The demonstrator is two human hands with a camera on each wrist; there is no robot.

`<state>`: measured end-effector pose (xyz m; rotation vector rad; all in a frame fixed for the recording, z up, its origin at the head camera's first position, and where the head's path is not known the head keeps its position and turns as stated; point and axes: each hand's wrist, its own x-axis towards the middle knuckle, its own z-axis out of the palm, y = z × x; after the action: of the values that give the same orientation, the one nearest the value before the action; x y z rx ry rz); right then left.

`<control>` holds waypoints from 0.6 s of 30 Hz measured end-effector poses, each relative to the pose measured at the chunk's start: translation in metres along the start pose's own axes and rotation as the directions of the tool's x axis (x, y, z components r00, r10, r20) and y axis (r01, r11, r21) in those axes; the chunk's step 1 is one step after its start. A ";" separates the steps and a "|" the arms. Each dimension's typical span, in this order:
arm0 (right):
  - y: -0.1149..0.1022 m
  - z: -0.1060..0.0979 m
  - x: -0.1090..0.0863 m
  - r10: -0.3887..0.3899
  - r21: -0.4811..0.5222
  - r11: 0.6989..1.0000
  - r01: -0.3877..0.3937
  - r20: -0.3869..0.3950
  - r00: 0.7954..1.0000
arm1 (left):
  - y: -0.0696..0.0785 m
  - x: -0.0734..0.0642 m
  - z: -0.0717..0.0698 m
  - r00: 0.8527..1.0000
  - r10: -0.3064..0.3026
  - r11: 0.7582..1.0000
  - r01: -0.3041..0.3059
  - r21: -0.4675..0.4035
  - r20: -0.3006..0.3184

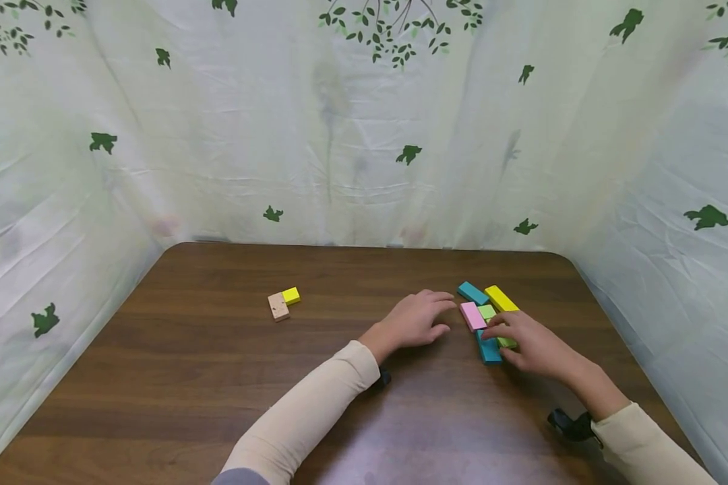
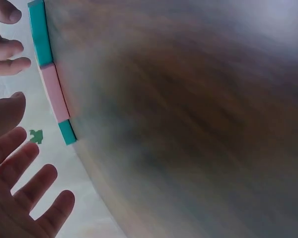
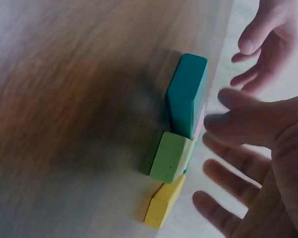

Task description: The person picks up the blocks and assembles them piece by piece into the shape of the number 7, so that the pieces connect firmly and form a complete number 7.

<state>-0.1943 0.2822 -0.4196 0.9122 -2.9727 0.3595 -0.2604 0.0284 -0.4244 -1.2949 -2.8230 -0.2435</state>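
A cluster of coloured blocks lies flat on the right side of the table. It includes a far blue block [image 1: 473, 293], a long yellow block [image 1: 500, 298], a pink block [image 1: 473, 316], a small green block [image 1: 487, 312] and a near blue block [image 1: 489, 349]. Over the cluster's near right side hovers my right hand [image 1: 540, 343], its fingers loosely spread and partly covering a green block [image 3: 169, 157]. The right wrist view shows them apart from the blocks. Just left of the pink block, my left hand [image 1: 415, 320] has relaxed fingers and holds nothing.
Farther left on the brown table [image 1: 176, 377], a tan block [image 1: 278, 307] touches a short yellow block [image 1: 291, 296]. A white curtain [image 1: 364, 182] with green leaf and bird prints stands behind the table and along its sides.
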 end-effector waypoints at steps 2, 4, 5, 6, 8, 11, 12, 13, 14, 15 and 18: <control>0.000 0.000 -0.001 -0.036 -0.025 0.999 0.036 -0.012 0.999 | 0.003 0.005 0.001 1.000 0.002 1.000 -0.002 -0.003 0.009; 0.000 0.000 -0.001 -0.065 -0.049 0.997 0.064 -0.011 0.998 | 0.007 0.010 0.002 1.000 0.005 1.000 -0.004 -0.008 0.023; 0.001 0.000 -0.001 -0.077 -0.058 0.995 0.076 -0.009 0.997 | 0.009 0.012 0.002 0.999 0.005 1.000 -0.005 -0.006 0.033; 0.001 0.001 -0.001 -0.087 -0.068 0.994 0.086 -0.008 0.996 | 0.011 0.015 0.002 0.999 0.005 1.000 -0.005 -0.001 0.045; 0.002 0.001 -0.002 -0.108 -0.087 0.990 0.107 -0.007 0.994 | 0.014 0.020 0.002 0.997 0.006 1.000 -0.007 0.014 0.074; 0.003 0.002 -0.002 -0.128 -0.103 0.987 0.127 -0.011 0.992 | 0.017 0.025 0.003 0.992 -0.004 0.999 -0.002 0.044 0.126; 0.003 0.002 -0.002 -0.130 -0.102 0.987 0.128 -0.012 0.991 | 0.018 0.026 0.004 0.989 -0.007 0.999 -0.001 0.051 0.145; 0.003 0.002 -0.002 -0.130 -0.102 0.986 0.128 -0.012 0.991 | 0.019 0.027 0.005 0.986 -0.010 0.998 0.000 0.060 0.166; 0.003 0.002 -0.002 -0.129 -0.098 0.987 0.127 -0.012 0.992 | 0.020 0.027 0.006 0.982 -0.013 0.998 0.001 0.066 0.187; 0.002 0.002 -0.002 -0.124 -0.094 0.988 0.123 -0.010 0.992 | 0.020 0.027 0.007 0.978 -0.018 0.998 0.005 0.067 0.206; 0.002 0.002 -0.003 -0.109 -0.082 0.991 0.109 0.002 0.994 | 0.022 0.027 0.008 0.970 -0.022 0.998 0.005 0.069 0.244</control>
<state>-0.1929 0.2847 -0.4218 1.0590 -2.8953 0.2345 -0.2607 0.0643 -0.4271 -1.3801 -3.0101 0.0145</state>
